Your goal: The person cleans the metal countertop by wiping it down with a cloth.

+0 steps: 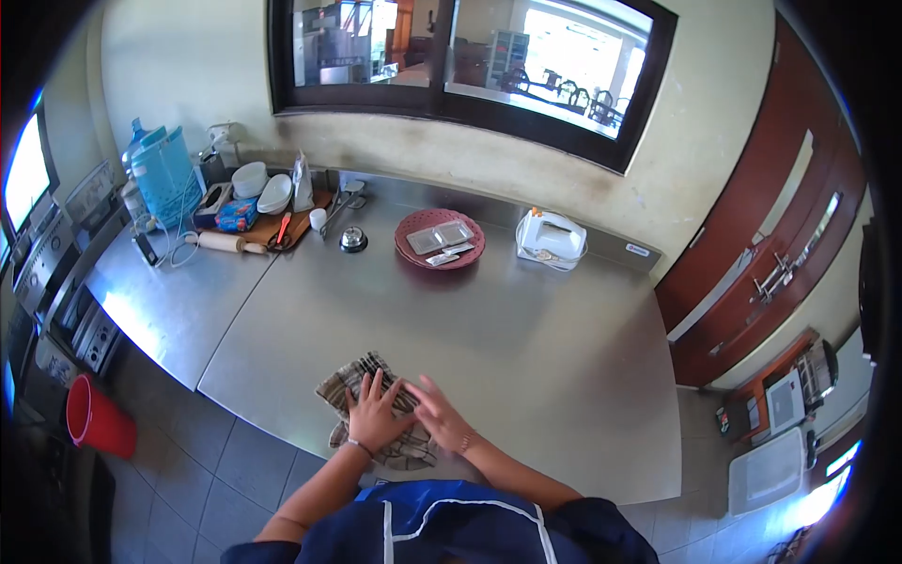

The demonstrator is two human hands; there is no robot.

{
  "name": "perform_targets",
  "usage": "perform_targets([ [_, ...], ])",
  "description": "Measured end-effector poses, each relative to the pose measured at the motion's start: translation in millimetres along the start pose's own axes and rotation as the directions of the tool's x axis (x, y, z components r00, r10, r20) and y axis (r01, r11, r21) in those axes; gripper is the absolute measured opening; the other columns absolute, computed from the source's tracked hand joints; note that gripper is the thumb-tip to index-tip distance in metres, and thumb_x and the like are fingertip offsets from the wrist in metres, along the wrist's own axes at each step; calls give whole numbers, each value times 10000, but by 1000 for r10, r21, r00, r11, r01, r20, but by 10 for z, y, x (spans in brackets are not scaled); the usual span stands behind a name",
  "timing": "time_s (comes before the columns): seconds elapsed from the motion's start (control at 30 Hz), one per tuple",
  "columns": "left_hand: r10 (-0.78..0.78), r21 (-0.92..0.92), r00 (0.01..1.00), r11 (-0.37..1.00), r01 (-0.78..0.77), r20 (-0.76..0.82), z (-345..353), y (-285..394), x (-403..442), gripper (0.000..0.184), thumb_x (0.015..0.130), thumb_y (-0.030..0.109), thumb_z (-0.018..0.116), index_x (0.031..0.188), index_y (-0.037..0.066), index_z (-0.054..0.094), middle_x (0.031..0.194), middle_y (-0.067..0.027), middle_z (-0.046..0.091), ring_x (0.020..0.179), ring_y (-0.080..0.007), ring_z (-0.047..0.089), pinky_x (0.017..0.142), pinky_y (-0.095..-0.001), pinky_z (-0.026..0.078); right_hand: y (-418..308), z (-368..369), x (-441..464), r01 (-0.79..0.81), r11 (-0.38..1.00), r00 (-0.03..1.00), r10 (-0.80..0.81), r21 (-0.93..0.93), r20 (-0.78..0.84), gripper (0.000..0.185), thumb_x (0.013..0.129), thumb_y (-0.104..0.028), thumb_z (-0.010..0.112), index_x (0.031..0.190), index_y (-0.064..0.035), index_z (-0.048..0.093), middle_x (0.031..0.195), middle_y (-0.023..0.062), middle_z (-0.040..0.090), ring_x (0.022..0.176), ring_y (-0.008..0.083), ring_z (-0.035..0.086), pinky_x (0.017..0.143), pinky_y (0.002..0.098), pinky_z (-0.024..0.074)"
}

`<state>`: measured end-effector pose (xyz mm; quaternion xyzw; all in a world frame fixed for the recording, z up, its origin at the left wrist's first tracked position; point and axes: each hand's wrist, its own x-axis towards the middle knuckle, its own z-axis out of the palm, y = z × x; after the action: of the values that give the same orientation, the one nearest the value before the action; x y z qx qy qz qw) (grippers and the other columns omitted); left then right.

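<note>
The checked cloth [340,388] lay rumpled on the steel bench [526,376], near its front edge, the left hand [379,423] spread over it, the right hand [440,416] loosely spread alongside. It looked light, limp and unbreakable, best gripped by an outer corner.

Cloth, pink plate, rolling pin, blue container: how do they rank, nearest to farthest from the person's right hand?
1. Cloth, right by the right hand.
2. Pink plate, ahead, toward the back.
3. Rolling pin, off to the left.
4. Blue container, farther left, behind the pin.
</note>
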<state>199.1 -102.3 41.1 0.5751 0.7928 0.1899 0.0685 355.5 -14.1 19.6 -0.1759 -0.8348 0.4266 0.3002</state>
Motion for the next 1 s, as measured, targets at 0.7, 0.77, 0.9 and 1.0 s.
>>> perform_targets([
  [0.7,-665,8,490,589,808,-564,-1014,-3600,803,361,860,431,602,1036,128,687,1182,-83,608,1163,-301,512,954,-492,395,-326,-247,-1074,-550,442,797,531,-709,-288,675,879,-595,528,1456,-265,412,1553,121,294,1434,377,222,1156,580,124],
  [0.77,-616,29,583,674,738,-530,-953,-3438,1077,366,859,440,601,1027,126,683,1185,-83,606,1151,-312,516,938,-494,403,-339,-222,-1048,-581,406,772,549,-706,-320,693,871,-618,522,1461,-273,403,1558,97,291,1440,356,217,1158,574,125],
  [0.9,-310,152,862,906,396,-402,-536,-2671,1528,374,822,460,620,998,135,677,1060,-102,618,1055,-330,551,876,-490,435,-270,-192,-1013,-643,369,717,598,-671,-358,657,905,-589,484,1471,-273,382,1561,95,280,1445,345,217,1142,610,130],
  [1.0,69,-165,989,982,-90,-130,-322,-1570,1299,448,766,502,691,971,104,696,1063,-121,648,1051,-315,578,895,-474,451,-326,-34,-772,-794,336,579,673,-507,-461,649,916,-561,489,1475,-254,371,1554,116,283,1440,348,235,1101,672,159],
])
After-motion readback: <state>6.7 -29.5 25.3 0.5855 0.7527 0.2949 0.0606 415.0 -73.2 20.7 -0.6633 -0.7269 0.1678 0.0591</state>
